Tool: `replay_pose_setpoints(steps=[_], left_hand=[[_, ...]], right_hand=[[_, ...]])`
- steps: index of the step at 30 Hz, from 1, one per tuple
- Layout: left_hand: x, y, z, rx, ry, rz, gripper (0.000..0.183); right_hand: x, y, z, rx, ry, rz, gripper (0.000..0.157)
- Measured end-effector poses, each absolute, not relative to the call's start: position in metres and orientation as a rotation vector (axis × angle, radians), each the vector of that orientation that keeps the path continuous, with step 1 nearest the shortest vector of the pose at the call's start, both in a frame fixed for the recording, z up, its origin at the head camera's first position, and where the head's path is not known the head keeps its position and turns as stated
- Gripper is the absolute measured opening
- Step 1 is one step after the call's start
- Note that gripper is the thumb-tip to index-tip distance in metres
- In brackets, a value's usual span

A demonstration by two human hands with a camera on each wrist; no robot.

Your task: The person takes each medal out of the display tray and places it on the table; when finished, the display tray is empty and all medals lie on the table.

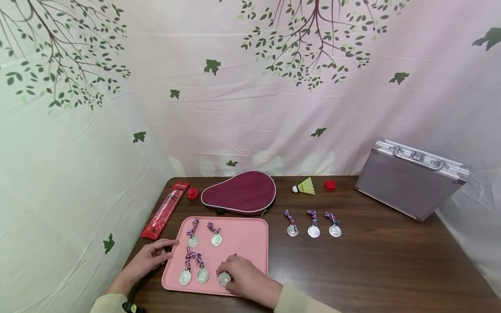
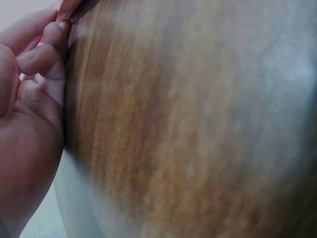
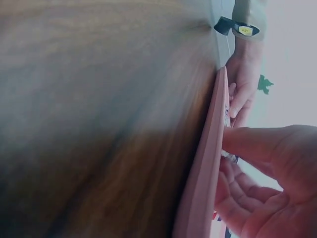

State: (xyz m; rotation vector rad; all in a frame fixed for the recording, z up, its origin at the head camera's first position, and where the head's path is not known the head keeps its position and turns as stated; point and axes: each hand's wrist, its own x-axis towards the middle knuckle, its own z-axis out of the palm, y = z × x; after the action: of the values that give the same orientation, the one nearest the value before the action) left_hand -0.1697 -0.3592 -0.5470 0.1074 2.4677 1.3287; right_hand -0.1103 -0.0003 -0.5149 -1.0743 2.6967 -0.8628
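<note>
On the pink tray (image 1: 242, 232), my right hand (image 1: 244, 276) pinches a silver medal (image 1: 225, 279) between thumb and fingers near the front edge. Its ribbon is mostly hidden under the hand. In the right wrist view the right hand (image 3: 277, 178) is at the tray's rim (image 3: 208, 163), with only a sliver of the medal showing. My left hand (image 1: 146, 261) rests against the tray's left rim with its fingers loosely bent. Two medals with knotted striped ribbons lie at the tray's back left, one here (image 1: 216, 239), and two at its front left, one here (image 1: 185, 277).
Three more medals (image 1: 313, 231) lie in a row right of the tray. Behind are a maroon paddle case (image 1: 240, 191), a yellow shuttlecock (image 1: 304, 187), a red block (image 1: 330, 185) and a small red object (image 1: 192, 193). A red packet (image 1: 166, 211) lies left, a silver case (image 1: 411, 180) right.
</note>
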Motion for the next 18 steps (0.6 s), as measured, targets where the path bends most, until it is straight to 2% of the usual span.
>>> replay_pose_setpoints(steps=[12,18], left_hand=[[-0.169,-0.358,-0.547,0.101,2.447,1.337,0.040],[-0.169,-0.358,-0.546,0.109,2.456,1.335,0.040]], right_hand=[[-0.127,0.036,-0.528,-1.284,2.521,-1.316,0.036],[-0.138,0.086,-0.528,-1.179,2.479,-1.496,0.039]])
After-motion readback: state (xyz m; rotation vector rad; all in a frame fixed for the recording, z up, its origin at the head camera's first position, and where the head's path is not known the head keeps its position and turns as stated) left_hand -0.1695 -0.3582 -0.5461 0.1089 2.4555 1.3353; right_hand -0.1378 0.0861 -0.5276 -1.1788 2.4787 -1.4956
